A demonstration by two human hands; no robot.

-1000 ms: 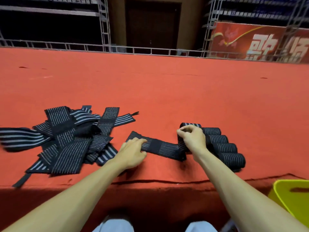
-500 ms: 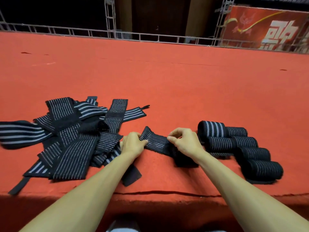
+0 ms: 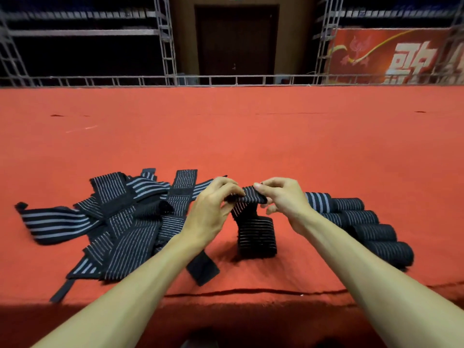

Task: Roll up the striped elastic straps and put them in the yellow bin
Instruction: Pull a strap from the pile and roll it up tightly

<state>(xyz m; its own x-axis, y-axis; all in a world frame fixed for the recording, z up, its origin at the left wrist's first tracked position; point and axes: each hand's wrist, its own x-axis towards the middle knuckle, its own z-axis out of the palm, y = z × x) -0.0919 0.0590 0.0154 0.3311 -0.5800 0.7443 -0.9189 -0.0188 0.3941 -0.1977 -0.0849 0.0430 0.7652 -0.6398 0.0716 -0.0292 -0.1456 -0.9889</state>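
A black strap with thin white stripes [image 3: 254, 229] hangs between my hands, lifted off the red carpet, its lower end folded on the surface. My left hand [image 3: 213, 209] pinches its top edge from the left. My right hand [image 3: 281, 199] pinches the same edge from the right. A loose pile of unrolled striped straps [image 3: 113, 217] lies to the left. Several rolled straps [image 3: 364, 227] lie in a row to the right, just behind my right forearm. The yellow bin is out of view.
The red carpeted platform [image 3: 251, 136] stretches far ahead to a metal railing [image 3: 226, 80]. Its front edge [image 3: 251, 295] runs just below the straps. Metal scaffolding, a dark door and a red banner [image 3: 391, 56] stand behind.
Both hands have lifted the strap's end off the carpet and brought it up between them. The view has tilted up, and the yellow bin has left the frame.
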